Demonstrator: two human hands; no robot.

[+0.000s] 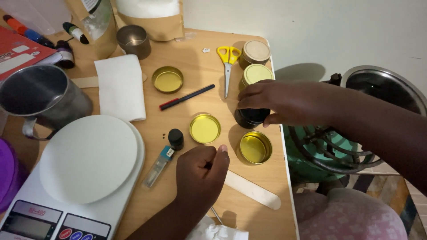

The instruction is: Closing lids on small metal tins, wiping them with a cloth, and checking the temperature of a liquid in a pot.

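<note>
gripping a small dark jar from above, the right hand has its fingers wrapped round the rim near the counter's right edge. the left hand is loosely clenched, thumb up, holding nothing that shows. an open gold tin sits just below the jar, a gold lid to its left. a flat wooden stick lies near the left hand, and yellow scissors lie farther back.

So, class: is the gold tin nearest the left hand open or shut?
Open. The gold tin stands upright with no lid, its shiny inside showing. Whether it holds anything, cannot tell. The left hand hovers beside it.
</note>
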